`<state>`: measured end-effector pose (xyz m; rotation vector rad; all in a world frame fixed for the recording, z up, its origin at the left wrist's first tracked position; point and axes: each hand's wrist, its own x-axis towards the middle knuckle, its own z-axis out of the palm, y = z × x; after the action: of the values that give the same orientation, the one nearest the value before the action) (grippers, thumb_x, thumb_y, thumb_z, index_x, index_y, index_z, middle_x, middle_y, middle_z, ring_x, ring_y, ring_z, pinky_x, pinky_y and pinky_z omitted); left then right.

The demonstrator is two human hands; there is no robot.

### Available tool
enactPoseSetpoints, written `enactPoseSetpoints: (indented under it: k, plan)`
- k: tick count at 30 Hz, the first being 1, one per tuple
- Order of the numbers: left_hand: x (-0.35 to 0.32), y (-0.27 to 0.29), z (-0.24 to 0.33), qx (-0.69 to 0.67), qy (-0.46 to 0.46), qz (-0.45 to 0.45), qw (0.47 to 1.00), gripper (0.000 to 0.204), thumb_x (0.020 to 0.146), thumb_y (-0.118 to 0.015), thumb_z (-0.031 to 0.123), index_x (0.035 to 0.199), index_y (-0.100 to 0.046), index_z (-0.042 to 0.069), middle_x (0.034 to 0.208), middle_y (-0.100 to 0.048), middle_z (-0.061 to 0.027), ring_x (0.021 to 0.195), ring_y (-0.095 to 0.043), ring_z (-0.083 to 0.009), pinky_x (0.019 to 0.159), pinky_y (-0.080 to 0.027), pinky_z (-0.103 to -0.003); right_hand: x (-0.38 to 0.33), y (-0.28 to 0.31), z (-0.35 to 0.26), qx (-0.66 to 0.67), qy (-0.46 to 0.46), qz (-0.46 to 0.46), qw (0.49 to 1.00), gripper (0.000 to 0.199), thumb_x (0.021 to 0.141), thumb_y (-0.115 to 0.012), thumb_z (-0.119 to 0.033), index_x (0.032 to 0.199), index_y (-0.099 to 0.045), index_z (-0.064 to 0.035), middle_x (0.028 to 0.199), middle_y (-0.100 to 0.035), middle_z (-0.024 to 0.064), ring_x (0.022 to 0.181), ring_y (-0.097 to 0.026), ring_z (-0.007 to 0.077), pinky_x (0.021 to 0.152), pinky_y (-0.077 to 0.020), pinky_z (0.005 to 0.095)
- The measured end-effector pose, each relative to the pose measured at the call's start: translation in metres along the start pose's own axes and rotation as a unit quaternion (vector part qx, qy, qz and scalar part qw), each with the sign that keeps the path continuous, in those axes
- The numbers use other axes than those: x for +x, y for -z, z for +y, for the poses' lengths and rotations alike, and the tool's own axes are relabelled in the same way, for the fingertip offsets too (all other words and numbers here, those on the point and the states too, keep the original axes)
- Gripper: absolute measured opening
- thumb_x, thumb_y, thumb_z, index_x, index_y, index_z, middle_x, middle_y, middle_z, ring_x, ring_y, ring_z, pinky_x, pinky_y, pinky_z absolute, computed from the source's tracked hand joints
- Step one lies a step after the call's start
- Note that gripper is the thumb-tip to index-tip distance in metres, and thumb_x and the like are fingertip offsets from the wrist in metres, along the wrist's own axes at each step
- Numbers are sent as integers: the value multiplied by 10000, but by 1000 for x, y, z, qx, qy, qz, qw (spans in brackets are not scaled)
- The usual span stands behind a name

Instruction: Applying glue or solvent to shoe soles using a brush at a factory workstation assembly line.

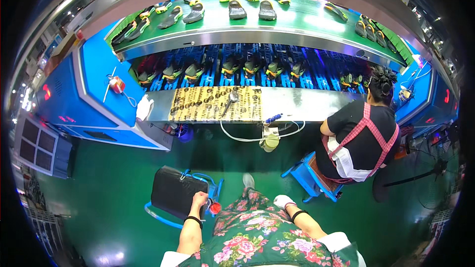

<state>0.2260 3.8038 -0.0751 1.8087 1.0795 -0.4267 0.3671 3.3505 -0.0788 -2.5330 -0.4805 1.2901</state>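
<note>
In the head camera's view, a person in a green floral apron (247,240) stands on a green floor facing a metal bench (297,104) in a shoe workshop. The left hand (199,199), bare, is clenched on the lower right edge of a black chair (175,193) with a blue frame, which stands on the floor before the bench's left half. A small red object (214,208) sits just beside that hand. The right hand (284,201), in a white glove, hangs beside the apron; whether it is closed on anything, one cannot tell.

Patterned yellow paper (198,104) covers the bench from near its left end to about the middle, its dark, repeated print too small to read. A dark-handled tool (230,100) lies on it, and a white cloth (144,107) rests at the bench's left end. A white cord (237,139) loops below the front edge. At the bench's right end, a co-worker (363,133) sits on a blue stool (309,175). Behind the back edge, shoes fill a blue rack (210,76); more line a green belt (307,17) above. Red marks glow on the blue cabinet (54,89) at left.
</note>
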Motion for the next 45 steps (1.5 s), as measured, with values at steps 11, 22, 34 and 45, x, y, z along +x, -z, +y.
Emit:
enactPoseSetpoints:
  k: [11, 22, 34, 45]
  plan:
    - [67, -13, 139, 105, -223, -127, 961, 298, 859, -755, 307, 984, -764, 36, 925, -761, -82, 793, -704, -185, 748, -562, -357, 140, 144, -89, 47, 62, -4, 997, 424, 843, -638, -444, 982, -779, -70, 960, -748, 183, 905, -715, 352, 862, -549, 419]
    - [133, 111, 493, -138, -414, -165, 884, 203, 990, -652, 166, 1105, -703, 7, 981, -704, -35, 889, -645, -106, 826, -509, -260, 194, 227, -240, 427, 86, -102, 894, 361, 972, -656, -399, 955, -749, -50, 810, -740, 56, 616, -658, 137, 583, -547, 290]
    - [174, 145, 877, 221, -674, 94, 699, 460, 852, -742, 386, 1252, -679, 166, 1348, -589, -181, 1248, -530, -372, 1046, -441, -481, 278, 246, -342, 821, 125, -95, 548, 524, 1030, -546, -488, 1254, -621, -20, 958, -719, 113, 799, -686, 183, 670, -553, 287]
    - [248, 135, 928, 383, -632, -4, 674, 534, 805, -701, 398, 1295, -591, 217, 1148, -688, -188, 1119, -657, -325, 959, -489, -423, 332, 248, -368, 971, 120, 63, 195, 819, 943, -450, -736, 1307, -532, -7, 991, -674, 144, 778, -652, 237, 596, -539, 296]
